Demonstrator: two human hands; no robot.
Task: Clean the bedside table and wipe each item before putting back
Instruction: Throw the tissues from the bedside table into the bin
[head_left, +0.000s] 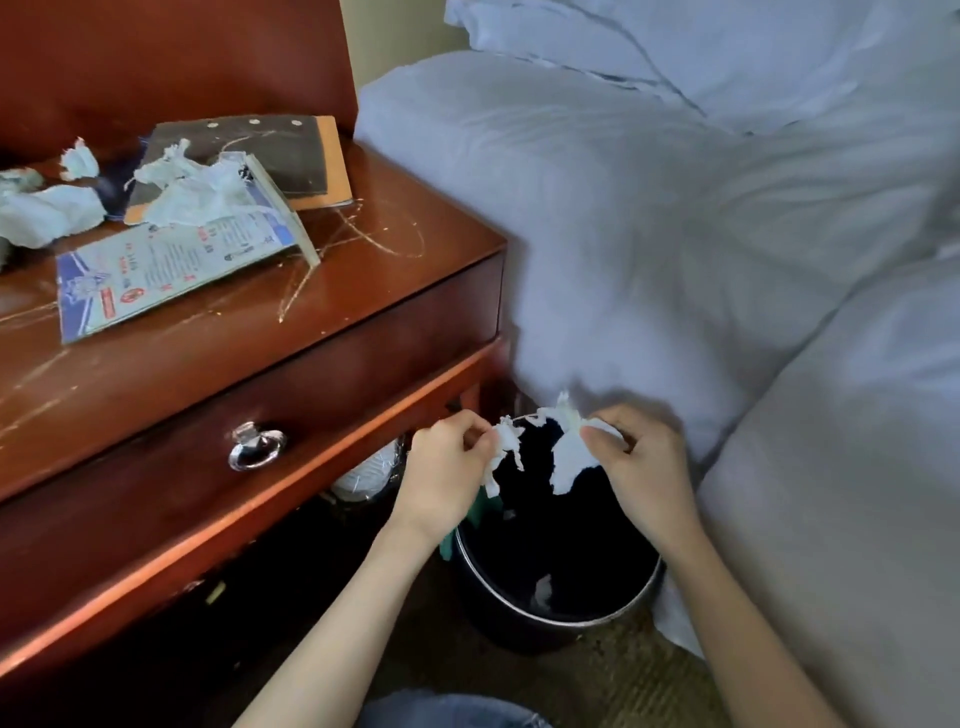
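Note:
Over the black waste bin (561, 621) my left hand (447, 467) pinches a torn white tissue scrap (506, 441), and a green cloth (478, 506) hangs under that palm. My right hand (641, 457) pinches a larger tissue piece (571, 457). The red-brown bedside table (363, 291) stands at left, its top scratched and streaked. On it lie crumpled tissues (192, 187), a printed leaflet (171, 270) and a dark folder with an orange backing (291, 156).
A bed with white pillows and duvet (675, 208) fills the right side, close beside the bin. The table's drawer has a silver ring handle (257, 447). A white shoe (369, 473) sits under the table. More tissue wads (47, 213) lie at the table's left.

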